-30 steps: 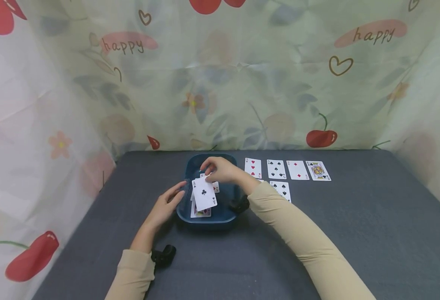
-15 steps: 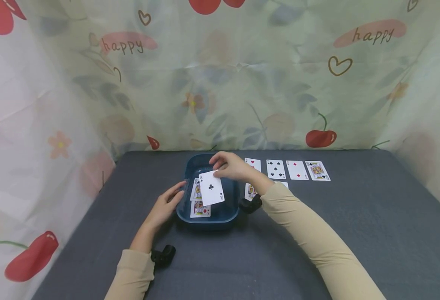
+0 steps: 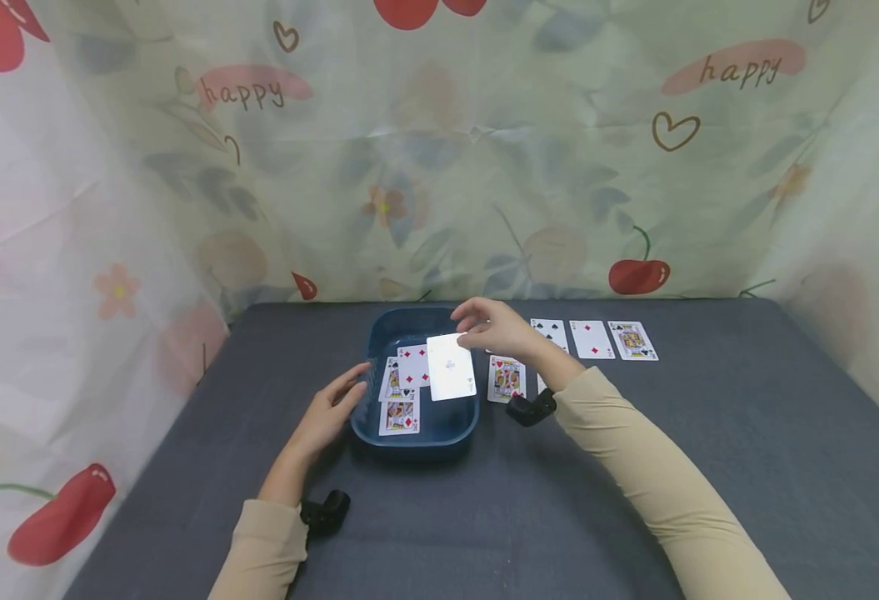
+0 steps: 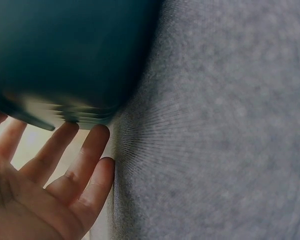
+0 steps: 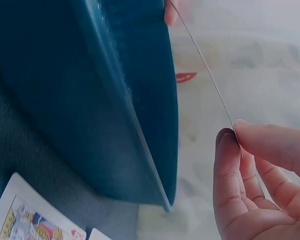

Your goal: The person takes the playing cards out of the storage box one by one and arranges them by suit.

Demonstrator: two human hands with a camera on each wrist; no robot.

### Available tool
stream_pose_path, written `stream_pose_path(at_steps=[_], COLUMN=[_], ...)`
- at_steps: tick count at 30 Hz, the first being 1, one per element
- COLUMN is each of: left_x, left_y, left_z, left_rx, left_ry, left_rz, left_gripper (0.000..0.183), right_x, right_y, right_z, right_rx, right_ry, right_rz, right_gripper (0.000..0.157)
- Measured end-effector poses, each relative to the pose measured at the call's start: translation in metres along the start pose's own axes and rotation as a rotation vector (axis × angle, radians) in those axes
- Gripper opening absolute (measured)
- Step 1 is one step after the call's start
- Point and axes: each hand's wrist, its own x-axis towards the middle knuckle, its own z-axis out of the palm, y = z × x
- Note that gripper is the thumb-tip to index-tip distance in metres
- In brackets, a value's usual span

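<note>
Between thumb and forefinger my right hand (image 3: 493, 327) pinches a playing card, the ace of clubs (image 3: 451, 371), by its upper edge. In the right wrist view the card shows edge-on as a thin line. It is held above the right half of a dark blue plastic basket (image 3: 417, 442). Several face-up cards lie in the basket, among them a diamond card (image 3: 412, 365) and a king or other picture card (image 3: 399, 419). My left hand (image 3: 328, 412) is at the basket's left side, its fingers extended against or very near the slotted wall (image 4: 75, 112).
Right of the basket, face-up cards lie in two rows on the dark grey cloth (image 3: 439, 533). A two of diamonds (image 3: 592, 340) and a king (image 3: 632, 341) are at the back, with a heart picture card (image 3: 506, 379) in front. My right forearm covers others.
My right hand has lifted the ace of clubs and carried it rightward over the basket, uncovering the diamond card and picture cards beneath. The left hand has stayed at the basket.
</note>
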Motion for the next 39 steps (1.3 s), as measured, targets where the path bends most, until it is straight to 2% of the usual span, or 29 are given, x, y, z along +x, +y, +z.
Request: stream_pose_path(at_steps=[10, 18, 30, 39], left_x=[0.001, 0.002, -0.001, -0.001], left_y=[0.001, 0.001, 0.002, -0.002], left_z=[-0.001, -0.001, -0.001, 0.000], left_rx=[-0.001, -0.011, -0.007, -0.004], left_ry=[-0.005, -0.009, -0.011, -0.013], left_rz=[-0.001, -0.006, 0.011, 0.010], left_gripper=[0.046, 0.048, 0.045, 0.046], right_x=[-0.017, -0.032, -0.061, -0.083], right_y=[0.015, 0.038, 0.077, 0.111], right_z=[-0.023, -0.049, -0.080, -0.106], right_rx=[0.045, 0.037, 0.004, -0.070], right_ry=[0.063, 0.131, 0.231, 0.305], right_rz=[-0.002, 0.006, 0.090, 0.250], right_gripper=[0.043, 0.042, 0.045, 0.048])
